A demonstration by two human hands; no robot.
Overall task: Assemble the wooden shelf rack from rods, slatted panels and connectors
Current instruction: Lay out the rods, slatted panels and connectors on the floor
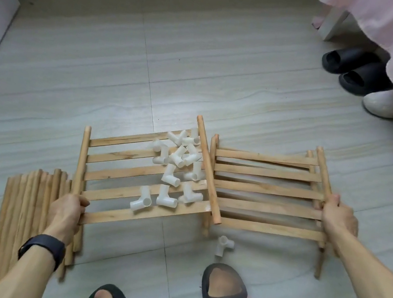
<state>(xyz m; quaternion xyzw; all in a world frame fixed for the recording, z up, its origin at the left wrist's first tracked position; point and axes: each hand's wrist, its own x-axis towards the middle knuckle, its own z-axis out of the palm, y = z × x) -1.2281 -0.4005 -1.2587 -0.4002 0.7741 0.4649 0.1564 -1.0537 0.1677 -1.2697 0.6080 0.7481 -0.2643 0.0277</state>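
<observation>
1. The left hand curls its fingers round the near end of the side rod of a pale wooden slatted panel lying on the grey tiled floor.
2. A heap of white plastic pipe connectors rests on that panel's slats.
3. The panel's far side rod overlaps a stack of matching slatted panels just to the right.
4. The right hand grips the stack's outer rod.
5. One loose white connector sits on the floor in front.
6. A bundle of plain wooden rods lies beside the left wrist.
</observation>
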